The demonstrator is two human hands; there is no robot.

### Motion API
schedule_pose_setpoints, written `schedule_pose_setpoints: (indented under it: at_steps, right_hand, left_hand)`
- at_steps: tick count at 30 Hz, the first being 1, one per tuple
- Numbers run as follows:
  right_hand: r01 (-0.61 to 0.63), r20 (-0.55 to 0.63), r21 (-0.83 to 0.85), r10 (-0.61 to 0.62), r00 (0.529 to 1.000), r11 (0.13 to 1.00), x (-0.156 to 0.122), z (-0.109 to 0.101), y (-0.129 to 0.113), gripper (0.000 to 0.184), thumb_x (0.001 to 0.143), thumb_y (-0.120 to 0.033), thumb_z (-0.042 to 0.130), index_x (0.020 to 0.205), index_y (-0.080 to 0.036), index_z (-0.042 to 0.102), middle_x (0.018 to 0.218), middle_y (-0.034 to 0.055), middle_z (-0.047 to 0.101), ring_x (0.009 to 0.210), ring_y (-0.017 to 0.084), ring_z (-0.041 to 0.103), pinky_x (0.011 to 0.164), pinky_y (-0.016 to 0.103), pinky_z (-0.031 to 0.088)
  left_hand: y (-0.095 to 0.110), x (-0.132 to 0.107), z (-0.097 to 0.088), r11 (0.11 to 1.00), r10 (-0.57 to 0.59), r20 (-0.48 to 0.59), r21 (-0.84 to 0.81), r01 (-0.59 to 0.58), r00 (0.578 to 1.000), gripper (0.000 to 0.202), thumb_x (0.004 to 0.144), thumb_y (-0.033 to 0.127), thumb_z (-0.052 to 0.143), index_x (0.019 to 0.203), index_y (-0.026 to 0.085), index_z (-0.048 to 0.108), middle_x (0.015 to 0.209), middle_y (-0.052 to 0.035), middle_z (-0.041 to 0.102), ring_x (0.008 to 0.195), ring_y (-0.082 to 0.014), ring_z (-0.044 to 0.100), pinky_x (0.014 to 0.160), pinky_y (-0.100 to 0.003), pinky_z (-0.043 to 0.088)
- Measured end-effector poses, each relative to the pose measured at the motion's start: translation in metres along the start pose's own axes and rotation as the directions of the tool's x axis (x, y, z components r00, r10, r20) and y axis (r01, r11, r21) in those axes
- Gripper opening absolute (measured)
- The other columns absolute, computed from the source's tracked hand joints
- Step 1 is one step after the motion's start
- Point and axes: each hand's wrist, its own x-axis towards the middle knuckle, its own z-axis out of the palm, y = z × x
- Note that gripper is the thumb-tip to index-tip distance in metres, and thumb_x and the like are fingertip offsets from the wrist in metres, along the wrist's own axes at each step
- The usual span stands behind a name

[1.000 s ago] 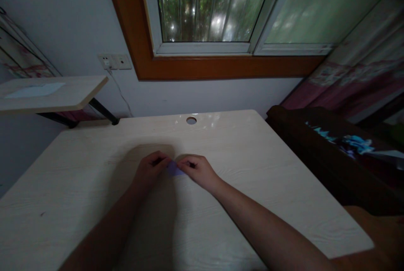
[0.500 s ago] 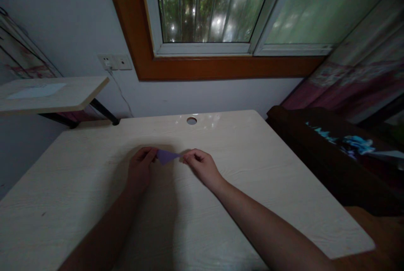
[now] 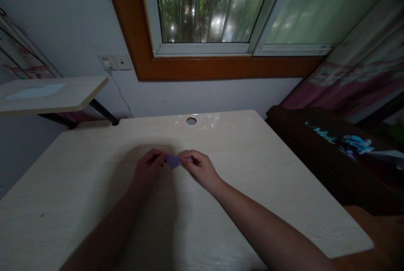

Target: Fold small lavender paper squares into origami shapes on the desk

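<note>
A small piece of folded purple paper (image 3: pixel 173 161) is held between my two hands, a little above or on the pale wood-grain table (image 3: pixel 252 153); I cannot tell which. My left hand (image 3: pixel 150 164) pinches its left end between thumb and fingers. At the opposite end, my right hand (image 3: pixel 198 166) is closed on the paper's narrow tip. Fingers cover both ends, so only the middle part of the paper shows.
A round cable hole (image 3: pixel 191 121) lies near the table's back edge. At the back left stands a raised shelf (image 3: pixel 78 94) with a white sheet (image 3: pixel 36 91) on it. Dark furniture (image 3: pixel 315 157) stands right of the table, and a window (image 3: pixel 214 10) is behind.
My left hand has moved right with the purple paper, closer to my right hand. The right fingers now cover more of the paper's tip, and less paper shows.
</note>
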Motion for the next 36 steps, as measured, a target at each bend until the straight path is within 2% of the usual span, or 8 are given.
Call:
schedule_pose_setpoints:
  at_steps: [3,7,10,14,22,29,36]
  right_hand:
    - [0.048,0.014,-0.106,-0.047,0.999,0.993,-0.001,-0.001,-0.004,0.014,0.087,-0.033,0.063,0.086,-0.02,0.07,0.079,0.0021,0.067,0.067,0.014,0.056,0.063,0.025,0.043]
    - [0.121,0.049,-0.218,-0.113,0.992,0.968,-0.001,-0.001,-0.01,0.01,0.086,-0.027,0.064,0.084,-0.02,0.07,0.076,0.0015,0.065,0.067,0.013,0.056,0.062,0.024,0.042]
    - [0.145,0.048,-0.223,-0.138,0.989,0.964,-0.001,-0.001,-0.011,0.008,0.086,-0.025,0.064,0.084,-0.02,0.07,0.076,0.0014,0.065,0.067,0.013,0.056,0.062,0.024,0.042]
    - [0.145,0.043,-0.228,-0.139,0.989,0.963,-0.001,-0.002,-0.01,0.009,0.087,-0.026,0.063,0.085,-0.021,0.07,0.079,0.0018,0.066,0.066,0.013,0.056,0.061,0.024,0.042]
    - [0.143,0.034,-0.221,-0.139,0.99,0.965,-0.002,-0.003,-0.014,0.01,0.087,-0.027,0.063,0.089,-0.022,0.072,0.08,0.0019,0.066,0.07,0.014,0.057,0.065,0.025,0.044]
    - [0.018,-0.076,-0.069,-0.023,0.997,0.997,-0.001,-0.004,-0.013,0.012,0.084,-0.03,0.065,0.084,-0.019,0.071,0.077,0.0019,0.066,0.069,0.015,0.056,0.065,0.026,0.044]
    - [-0.072,-0.163,0.149,0.097,0.982,0.986,0.004,-0.006,-0.003,0.02,0.082,-0.038,0.066,0.085,-0.018,0.069,0.078,0.0032,0.067,0.07,0.015,0.057,0.066,0.027,0.045]
  left_hand:
    - [-0.001,-0.001,0.001,1.0,-0.001,0.014,-0.001,0.001,1.0,0.023,0.079,0.039,0.069,0.087,0.018,0.068,0.079,-0.0014,0.067,0.071,-0.0141,0.059,0.067,-0.024,0.047]
    - [-0.001,-0.002,0.002,0.987,0.058,0.058,0.149,-0.066,0.997,0.02,0.08,0.039,0.069,0.083,0.019,0.069,0.079,-0.0015,0.067,0.073,-0.015,0.061,0.068,-0.024,0.047]
    - [-0.001,-0.004,0.002,0.957,0.117,0.123,0.252,-0.145,0.985,0.02,0.081,0.039,0.067,0.081,0.02,0.07,0.078,-0.0017,0.067,0.073,-0.0153,0.061,0.068,-0.025,0.046]
    - [-0.001,-0.005,0.004,0.928,0.163,0.194,0.302,-0.217,0.967,0.02,0.083,0.041,0.067,0.082,0.021,0.071,0.08,-0.0025,0.068,0.076,-0.0159,0.062,0.071,-0.026,0.047]
    - [0.0,-0.004,0.006,0.935,0.121,0.228,0.3,-0.188,0.966,0.02,0.084,0.038,0.065,0.078,0.02,0.071,0.076,-0.0021,0.067,0.07,-0.015,0.061,0.066,-0.024,0.046]
    - [-0.005,0.0,0.001,0.972,0.032,0.137,0.225,-0.063,0.99,0.018,0.081,0.036,0.066,0.078,0.019,0.069,0.074,-0.0004,0.067,0.07,-0.0147,0.061,0.066,-0.024,0.045]
    - [-0.005,0.007,-0.006,0.989,-0.089,-0.028,0.116,0.092,0.996,0.024,0.08,0.041,0.066,0.08,0.017,0.069,0.069,-0.0002,0.065,0.066,-0.0147,0.059,0.065,-0.025,0.046]
